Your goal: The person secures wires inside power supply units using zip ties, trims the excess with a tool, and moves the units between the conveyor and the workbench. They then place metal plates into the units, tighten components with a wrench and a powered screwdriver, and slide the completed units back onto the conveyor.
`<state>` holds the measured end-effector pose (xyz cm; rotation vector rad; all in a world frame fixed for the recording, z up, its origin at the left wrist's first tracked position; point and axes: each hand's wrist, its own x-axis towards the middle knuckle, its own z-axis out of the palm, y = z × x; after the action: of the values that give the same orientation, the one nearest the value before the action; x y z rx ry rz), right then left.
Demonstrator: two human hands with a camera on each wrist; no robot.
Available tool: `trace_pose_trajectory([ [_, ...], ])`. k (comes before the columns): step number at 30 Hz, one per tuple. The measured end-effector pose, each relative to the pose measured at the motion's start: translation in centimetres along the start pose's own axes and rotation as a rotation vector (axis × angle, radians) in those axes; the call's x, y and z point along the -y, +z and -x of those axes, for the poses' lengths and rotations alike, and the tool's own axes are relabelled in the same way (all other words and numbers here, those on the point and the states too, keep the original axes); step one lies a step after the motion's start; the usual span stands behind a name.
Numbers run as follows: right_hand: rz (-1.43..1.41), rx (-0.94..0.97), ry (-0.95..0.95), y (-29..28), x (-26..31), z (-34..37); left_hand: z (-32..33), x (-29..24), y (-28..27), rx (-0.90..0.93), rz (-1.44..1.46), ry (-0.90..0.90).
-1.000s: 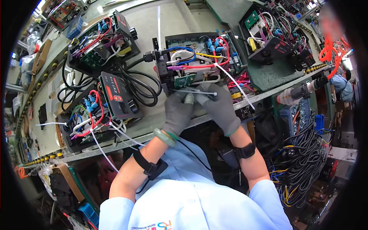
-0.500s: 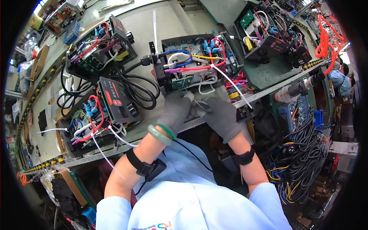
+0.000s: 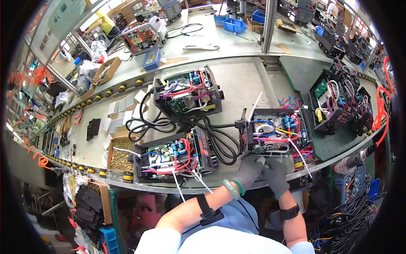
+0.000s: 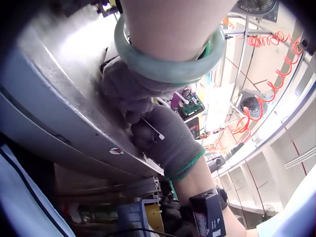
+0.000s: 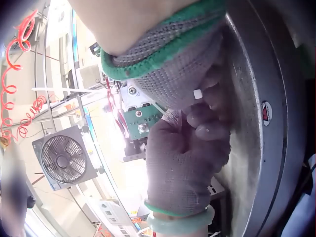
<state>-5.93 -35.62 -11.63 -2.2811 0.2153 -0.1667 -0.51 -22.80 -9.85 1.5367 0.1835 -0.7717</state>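
Since the last frame, the head view has tipped upward, the loop of cable tie [image 4: 153, 128] seen between the hands has gone from that view, and both hands remain close together at the near side of the wired unit [image 3: 247, 137].

The left hand [image 3: 249, 169] has its gloved fingers curled inward, pinching the tie; the right hand [image 3: 277, 175], nearly touching it, is also bent closed around the tie, whose small square head sticks out over the right glove. Where the tie's tail runs is hidden by the gloves.

On the wired unit, a white tie [image 3: 256, 105] stands up at its far left, and another tie [image 3: 301, 158] is fastened round its red wires and slants over the bench edge [image 3: 228, 189]. To its left lie black cables [image 3: 218, 142], then a panelled unit [image 3: 202, 146] with long white ties of its own. Farther back on that left side is a third unit [image 3: 186, 103]. Right of the wired unit, a green mat [image 3: 292, 78] bears more opened units [image 3: 334, 116], near an orange hose [image 3: 380, 114].
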Motion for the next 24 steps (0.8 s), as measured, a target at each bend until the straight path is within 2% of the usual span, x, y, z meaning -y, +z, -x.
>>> trace_pose_trajectory([
  [2, 0.018, 0.021, 0.018, -0.1, 0.3, -0.1, -1.8, 2.8, 0.1, -0.066, -0.134, 0.198],
  [3, 0.003, 0.005, -0.023, -0.1, 0.1, 0.0, -1.9, 3.1, 0.0, -0.056, -0.128, 0.183],
  [5, -0.043, -0.041, -0.114, -0.8, 0.1, 0.7, -1.9, 4.2, 0.1, -0.087, -0.115, 0.422],
  [6, -0.198, -0.006, -0.064, -1.3, -0.2, 0.8, -1.4, 3.8, 0.2, -0.187, -0.250, 0.529],
  [7, -0.445, 0.049, 0.200, -2.5, 1.0, 1.3, 0.2, 2.2, 0.1, -0.272, -0.421, 0.623],
  [8, -0.714, 0.202, 0.493, -4.4, 2.4, 1.3, 0.1, 2.6, 0.0, -0.292, -0.461, 0.609],
  [9, -0.862, 0.161, 0.456, -4.4, 2.9, 1.7, -0.6, 3.3, 0.0, -0.294, -0.441, 0.731],
  [10, -0.840, 0.133, 0.488, -4.3, 2.6, 2.0, 0.2, 2.3, 0.1, -0.226, -0.356, 0.616],
  [12, -1.033, 0.164, 0.491, -3.7, 1.7, 1.9, 0.0, 2.8, 0.1, -0.167, -0.130, 0.515],
  [16, -0.891, 0.135, 0.547, -3.3, 2.6, 1.5, 0.0, 2.6, -0.3, -0.207, -0.273, 0.568],
  [18, -0.798, 0.166, 0.476, -3.0, 1.9, 1.1, -0.3, 2.6, -0.4, -0.197, -0.326, 0.532],
  [20, -0.785, 0.134, 0.472, -3.2, 2.8, 1.1, -0.3, 2.6, -0.5, -0.177, -0.305, 0.513],
  [22, -0.829, 0.101, 0.526, -3.3, 3.3, 1.0, -0.5, 2.8, -0.4, -0.196, -0.303, 0.603],
  [24, -0.829, 0.104, 0.534, -3.0, 2.9, 1.0, 0.0, 2.3, -0.4, -0.189, -0.308, 0.559],
])
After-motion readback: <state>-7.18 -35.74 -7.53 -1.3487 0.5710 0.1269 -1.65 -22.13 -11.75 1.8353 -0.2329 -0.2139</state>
